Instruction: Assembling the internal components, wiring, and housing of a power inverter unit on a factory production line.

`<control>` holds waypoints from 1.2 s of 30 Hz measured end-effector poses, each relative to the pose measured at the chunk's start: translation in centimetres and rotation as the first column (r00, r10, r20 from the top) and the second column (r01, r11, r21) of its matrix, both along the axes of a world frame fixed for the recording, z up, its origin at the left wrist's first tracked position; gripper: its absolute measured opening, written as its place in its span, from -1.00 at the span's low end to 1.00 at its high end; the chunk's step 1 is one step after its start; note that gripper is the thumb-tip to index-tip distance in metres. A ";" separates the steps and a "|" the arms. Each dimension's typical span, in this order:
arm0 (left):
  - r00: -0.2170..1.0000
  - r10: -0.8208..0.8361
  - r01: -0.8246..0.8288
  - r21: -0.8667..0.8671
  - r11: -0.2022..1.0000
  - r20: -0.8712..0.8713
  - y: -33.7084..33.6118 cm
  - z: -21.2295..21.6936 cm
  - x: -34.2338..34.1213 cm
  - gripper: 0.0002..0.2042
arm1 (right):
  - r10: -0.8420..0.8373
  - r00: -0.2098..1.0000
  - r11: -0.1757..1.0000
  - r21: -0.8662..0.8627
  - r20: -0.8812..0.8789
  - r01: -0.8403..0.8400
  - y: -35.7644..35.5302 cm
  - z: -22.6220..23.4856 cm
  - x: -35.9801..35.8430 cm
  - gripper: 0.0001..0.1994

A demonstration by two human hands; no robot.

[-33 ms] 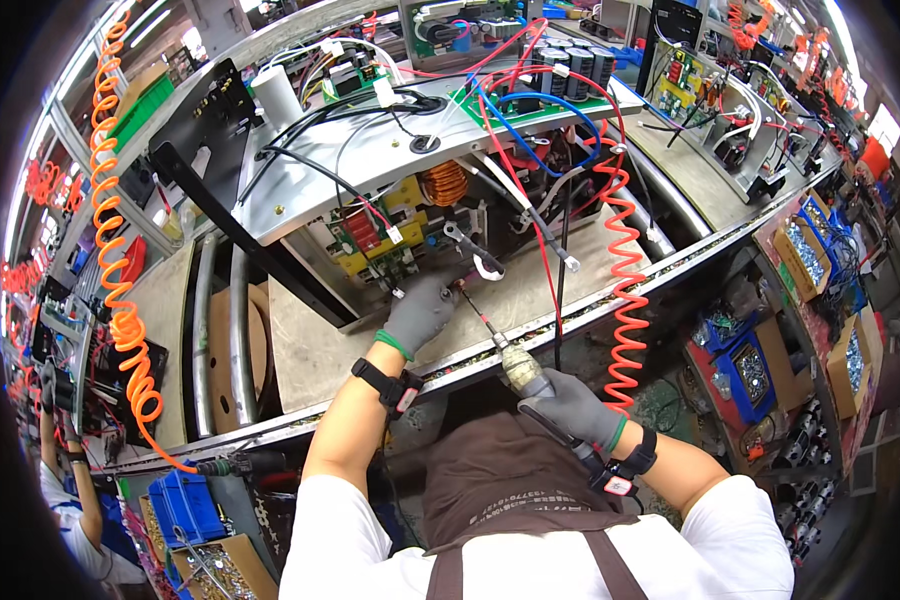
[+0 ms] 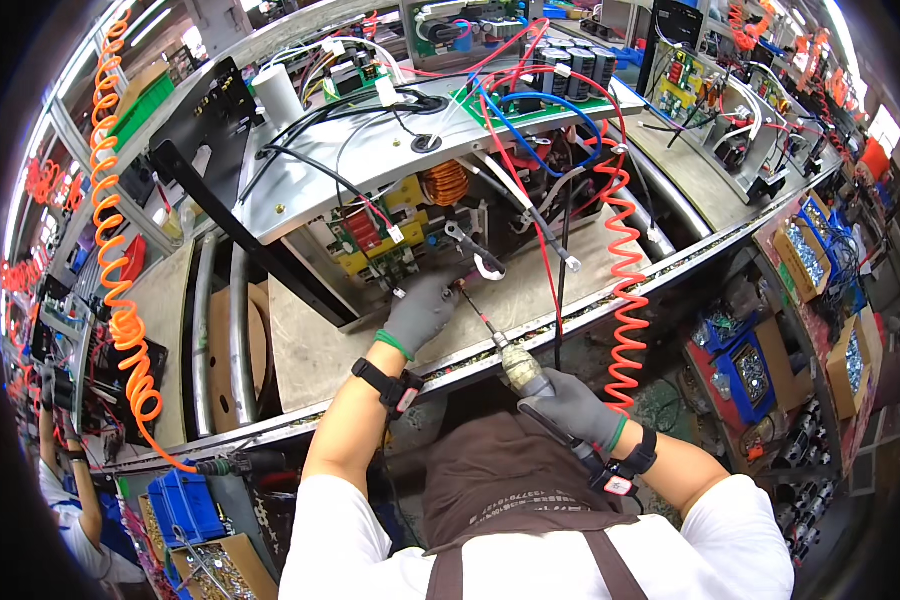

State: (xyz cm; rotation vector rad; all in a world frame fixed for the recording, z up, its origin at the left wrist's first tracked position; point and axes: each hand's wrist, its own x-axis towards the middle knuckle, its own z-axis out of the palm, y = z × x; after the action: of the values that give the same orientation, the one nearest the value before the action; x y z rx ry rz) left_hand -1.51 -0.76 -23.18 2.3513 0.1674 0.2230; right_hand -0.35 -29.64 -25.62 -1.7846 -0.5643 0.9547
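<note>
In a grey glove, my right hand (image 2: 577,408) is wrapped around a power screwdriver (image 2: 522,368), whose thin bit slants up and left. The bit's tip meets the fingertips of my left hand (image 2: 423,311), also gloved in grey. Those fingertips are pinched together at the tip, and what lies between them is too small to make out. Just beyond stands a metal chassis (image 2: 315,215) with an open front. Inside it are a yellow-and-green circuit board (image 2: 365,232) and a copper coil (image 2: 444,184). A white cable end with a lug (image 2: 473,250) hangs near my left fingers.
Coiled orange hoses hang at left (image 2: 120,270) and right (image 2: 625,290). Red and black wires dangle before the chassis. Metal rollers (image 2: 238,335) flank the work board. Blue bins (image 2: 185,508) and boxes of fasteners (image 2: 805,258) stand at both sides. Another person's arm (image 2: 82,490) shows far left.
</note>
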 end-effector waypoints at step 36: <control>0.929 0.095 -0.306 0.598 0.740 0.358 -2.4 -7.0 0.7 -0.78 | -0.090 0.869 0.983 0.096 -0.487 0.155 6.1 0.4 2.6 -0.79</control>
State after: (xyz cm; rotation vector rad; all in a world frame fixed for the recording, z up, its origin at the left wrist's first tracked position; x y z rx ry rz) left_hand -0.85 -3.15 -30.18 2.9414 0.2238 0.8780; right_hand 2.26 -23.56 -25.22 -1.3735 -0.1861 1.1912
